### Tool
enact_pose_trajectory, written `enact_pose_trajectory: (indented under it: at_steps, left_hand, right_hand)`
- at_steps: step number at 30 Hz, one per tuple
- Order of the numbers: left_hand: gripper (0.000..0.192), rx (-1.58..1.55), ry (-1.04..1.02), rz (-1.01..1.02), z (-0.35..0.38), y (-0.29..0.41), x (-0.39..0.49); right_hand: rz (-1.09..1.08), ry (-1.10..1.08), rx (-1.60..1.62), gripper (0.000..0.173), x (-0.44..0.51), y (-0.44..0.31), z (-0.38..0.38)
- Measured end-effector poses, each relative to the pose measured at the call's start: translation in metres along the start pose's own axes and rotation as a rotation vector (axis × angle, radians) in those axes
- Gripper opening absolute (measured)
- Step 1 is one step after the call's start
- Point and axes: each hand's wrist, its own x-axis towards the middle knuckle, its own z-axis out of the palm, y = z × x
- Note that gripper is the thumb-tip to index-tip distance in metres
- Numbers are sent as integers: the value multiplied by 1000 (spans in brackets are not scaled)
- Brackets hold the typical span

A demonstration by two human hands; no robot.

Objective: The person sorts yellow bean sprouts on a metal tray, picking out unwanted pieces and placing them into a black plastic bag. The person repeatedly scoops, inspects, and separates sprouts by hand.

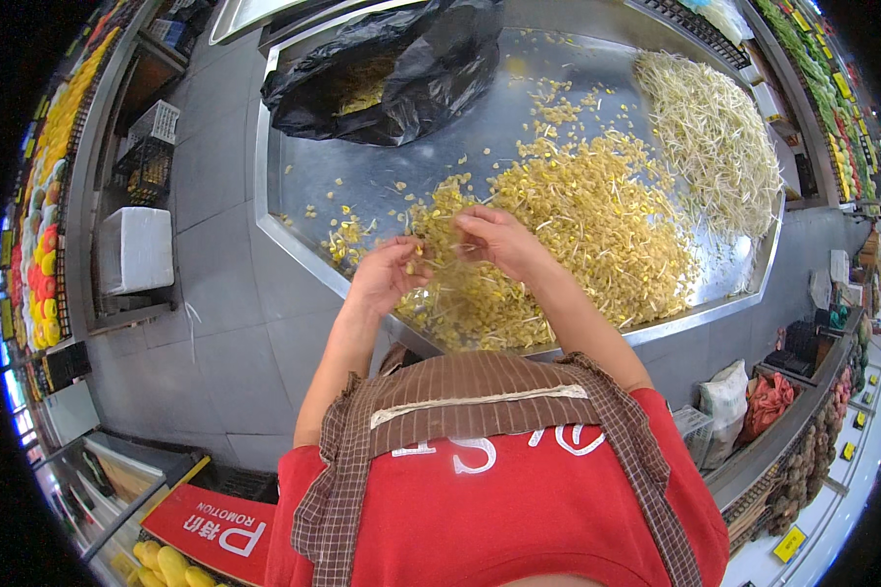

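Note:
A large heap of yellow bean sprout heads and hulls lies on a stainless steel tray table before me. My left hand is at the heap's left edge, fingers curled around a few sprout bits. Just right of it, my right hand hovers over the heap with its fingers bent; its fingertips are blurred, and whether they pinch a sprout is unclear. A pile of long white bean sprouts sits at the table's right. An open black plastic bag with yellow hulls inside rests at the back left.
The tray table has a raised metal rim close to my apron. Left of it on the floor stand a white foam box and plastic crates. Produce shelves line both sides. A white sack stands at the lower right.

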Motion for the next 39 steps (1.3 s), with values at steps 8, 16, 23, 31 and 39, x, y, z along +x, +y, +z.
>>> enact_pose_trajectory:
  at_steps: [8,16,23,31,39]
  left_hand:
    - [36,-485,26,-88,7,-26,-10]
    - [26,-480,-240,-50,-8,-21,-33]
    - [25,-226,-72,-208,21,-33,-59]
    - [40,-296,-44,-200,32,-38,-42]
    - [36,-196,27,-284,30,-42,-52]
  right_hand:
    - [-291,-319,-645,32,-9,-16,47]
    - [-511,238,-1237,22,48,-9,6]
    - [-469,287,-1460,19,68,19,6]
    - [-180,-120,-1027,33,-7,-21,0]
    - [-725,-222,-1450,31,41,12,53]
